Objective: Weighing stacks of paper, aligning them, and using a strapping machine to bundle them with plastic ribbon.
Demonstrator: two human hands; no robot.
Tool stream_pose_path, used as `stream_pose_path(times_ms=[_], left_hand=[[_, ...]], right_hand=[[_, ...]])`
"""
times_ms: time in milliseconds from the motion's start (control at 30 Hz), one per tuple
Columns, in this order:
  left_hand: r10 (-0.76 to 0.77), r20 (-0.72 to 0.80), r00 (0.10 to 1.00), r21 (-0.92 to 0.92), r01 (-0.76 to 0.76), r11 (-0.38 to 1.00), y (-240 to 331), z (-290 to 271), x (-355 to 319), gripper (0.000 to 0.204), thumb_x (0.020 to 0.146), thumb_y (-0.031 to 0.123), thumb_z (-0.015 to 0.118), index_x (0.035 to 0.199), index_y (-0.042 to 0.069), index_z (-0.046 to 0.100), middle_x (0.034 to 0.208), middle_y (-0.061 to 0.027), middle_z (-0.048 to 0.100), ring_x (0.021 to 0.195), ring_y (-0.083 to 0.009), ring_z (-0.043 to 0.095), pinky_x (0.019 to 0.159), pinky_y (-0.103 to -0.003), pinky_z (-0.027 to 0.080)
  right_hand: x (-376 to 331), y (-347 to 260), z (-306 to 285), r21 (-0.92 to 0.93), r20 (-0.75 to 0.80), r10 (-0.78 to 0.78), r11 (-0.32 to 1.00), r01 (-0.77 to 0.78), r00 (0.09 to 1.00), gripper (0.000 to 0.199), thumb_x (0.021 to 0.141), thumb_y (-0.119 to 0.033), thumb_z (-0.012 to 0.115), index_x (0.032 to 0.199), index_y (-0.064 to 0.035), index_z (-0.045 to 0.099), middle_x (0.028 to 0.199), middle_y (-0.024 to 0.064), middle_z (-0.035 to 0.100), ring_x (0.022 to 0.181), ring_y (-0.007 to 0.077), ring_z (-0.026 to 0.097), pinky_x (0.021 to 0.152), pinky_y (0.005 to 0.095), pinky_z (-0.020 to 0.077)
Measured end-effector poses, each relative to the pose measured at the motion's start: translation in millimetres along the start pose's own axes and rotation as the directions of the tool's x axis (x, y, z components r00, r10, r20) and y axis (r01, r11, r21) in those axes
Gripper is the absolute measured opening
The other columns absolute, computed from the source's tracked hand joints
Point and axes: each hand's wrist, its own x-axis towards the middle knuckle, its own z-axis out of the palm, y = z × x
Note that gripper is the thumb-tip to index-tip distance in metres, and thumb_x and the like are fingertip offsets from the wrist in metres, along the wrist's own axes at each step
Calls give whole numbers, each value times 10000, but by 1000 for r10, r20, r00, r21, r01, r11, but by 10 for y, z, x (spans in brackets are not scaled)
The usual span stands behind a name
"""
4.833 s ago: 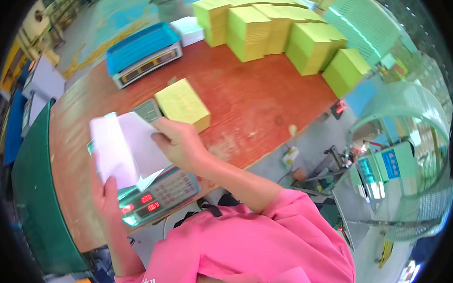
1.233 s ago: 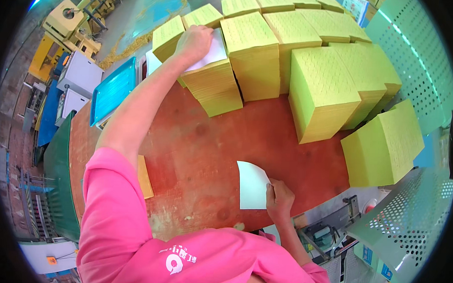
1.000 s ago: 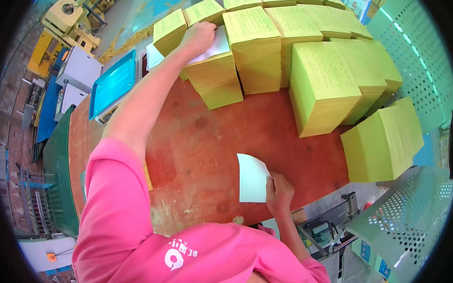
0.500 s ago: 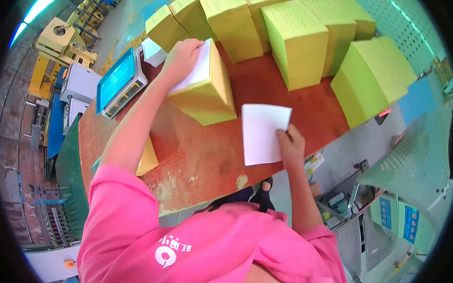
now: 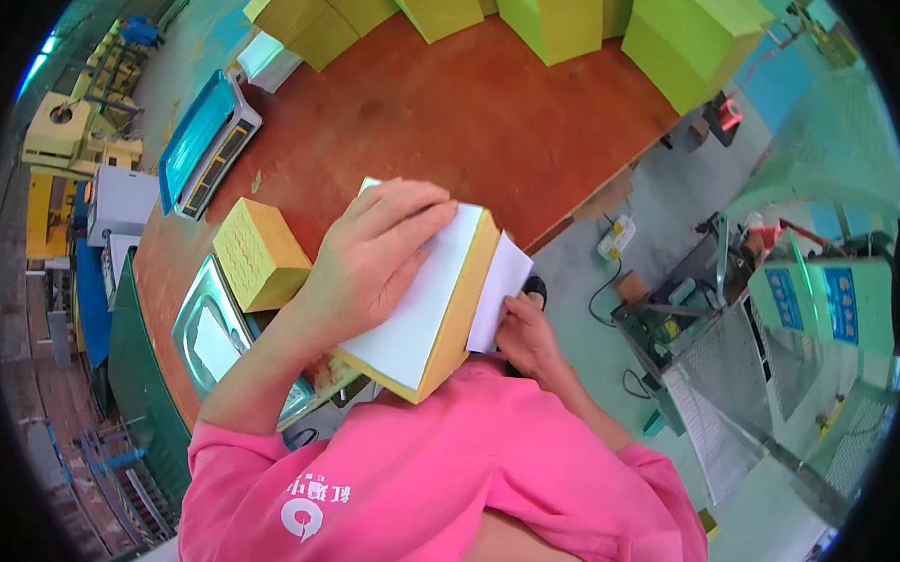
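A thick stack of yellow paper [image 5: 456, 321] with a white sheet [image 5: 440, 281] on top is tilted at the table's near edge, close against my body. Across the white sheet lies my left hand [image 5: 376, 264], its fingertips bent at the stack's far edge, holding it there. My right hand [image 5: 530, 335] pinches white paper [image 5: 500, 283] between thumb and fingers, against the right side of the stack. Part of that paper is hidden behind the stack, so I cannot tell whether it goes underneath.
Tall yellow paper stacks [image 5: 435, 5] line the far side of the red-brown table [image 5: 377, 110]. To the left are a scale with a blue pan [image 5: 192, 138], a small yellow block [image 5: 258, 250] and a shiny metal tray [image 5: 193, 312]. A power strip [image 5: 617, 237] lies beyond the right edge.
The yellow stack has come from mid-table toward my body and tilted, with my left hand on it. My right hand has brought the white paper against the stack's side. The view has shifted.
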Motion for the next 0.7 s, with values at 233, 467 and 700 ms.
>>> stream_pose_path(times_ms=[233, 467, 700], left_hand=[[-38, -243, 969, 277, 107, 955, -19, 52, -115, 451, 861, 146, 609, 1273, -14, 521, 1239, -202, 562, 1158, -390, 531, 974, -445, 430], [-532, -86, 842, -163, 515, 842, -455, 24, -525, 522, 973, 385, 465, 1323, -2, 490, 1264, -221, 586, 1142, -321, 590, 945, -383, 455], [-316, 281, 906, -936, 331, 119, -437, 1118, -592, 406, 995, 250, 468, 1305, -11, 499, 1181, -93, 579, 1067, -166, 572, 902, -314, 480]], right_hand=[[-101, 225, 299, -82, -145, -171, 984, 160, 975, 330, 926, -41, 425, 1230, 71, 486, 1209, 174, 592, 1107, 267, 591, 979, 392, 454], [-545, 275, 492, -75, -175, -324, 946, 316, 930, 251, 915, -15, 453, 1135, 28, 565, 1077, 122, 650, 1005, 240, 631, 901, 377, 500], [-1790, -302, 254, -196, -258, -412, 908, 371, 874, 311, 890, -78, 543, 1185, 19, 565, 1088, 100, 650, 992, 200, 638, 884, 365, 513]])
